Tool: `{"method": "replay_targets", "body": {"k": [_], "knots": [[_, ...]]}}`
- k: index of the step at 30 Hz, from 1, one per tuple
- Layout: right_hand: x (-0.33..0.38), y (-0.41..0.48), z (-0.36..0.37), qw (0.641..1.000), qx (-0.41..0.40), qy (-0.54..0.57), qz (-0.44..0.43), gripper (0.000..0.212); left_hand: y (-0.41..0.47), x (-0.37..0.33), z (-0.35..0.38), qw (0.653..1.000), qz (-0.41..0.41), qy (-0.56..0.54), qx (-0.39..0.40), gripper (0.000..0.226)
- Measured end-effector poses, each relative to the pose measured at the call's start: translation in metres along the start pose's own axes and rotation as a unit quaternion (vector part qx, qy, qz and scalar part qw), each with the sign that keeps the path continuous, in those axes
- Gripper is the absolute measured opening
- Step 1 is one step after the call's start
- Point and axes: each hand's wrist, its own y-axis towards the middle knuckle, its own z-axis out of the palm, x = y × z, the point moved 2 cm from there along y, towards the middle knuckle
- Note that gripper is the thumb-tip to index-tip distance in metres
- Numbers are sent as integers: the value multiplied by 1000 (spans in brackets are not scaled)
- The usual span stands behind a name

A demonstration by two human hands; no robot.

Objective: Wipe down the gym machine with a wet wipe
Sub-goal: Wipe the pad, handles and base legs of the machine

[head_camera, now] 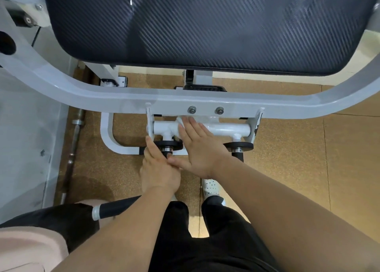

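The gym machine fills the top of the view: a black textured pad (205, 25) above a curved grey frame bar (102, 96). Below the bar a white horizontal tube (226, 129) carries two black handles with round discs. My right hand (197, 146) lies flat with straight fingers on the tube's middle, pressing a white wet wipe (182, 121) that peeks out past the fingertips. My left hand (158, 167) grips the left black handle (167, 153) just under its disc. The right handle (238, 151) is free.
A steel barbell (75, 140) lies on the cork-brown floor (308, 158) at the left, beside a translucent panel. A white foot frame (108, 136) sits under the tube. My legs in black trousers and a white shoe (210, 186) stand below the hands.
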Motion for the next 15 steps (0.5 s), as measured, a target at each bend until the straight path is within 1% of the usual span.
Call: {"method": "replay_targets", "body": {"k": [2, 5, 7, 9, 11, 15], "knots": [[-12, -10, 3, 998, -2, -7, 67, 114, 0, 1, 1, 1000, 1, -10, -3, 78], [-34, -37, 8, 982, 7, -40, 187, 116, 1, 0, 1, 1000, -2, -16, -3, 76], [-40, -46, 8, 971, 22, -43, 233, 117, 0, 0, 1, 1000, -3, -17, 4, 75], [-36, -43, 5, 965, 22, -22, 260, 121, 0, 0, 0, 1000, -3, -16, 7, 75], [-26, -30, 3, 968, 19, -7, 250, 123, 1, 0, 0, 1000, -3, -16, 6, 75], [-13, -10, -1, 994, 11, -26, 108, 113, 0, 0, 1, 1000, 1, -26, 7, 76]]}}
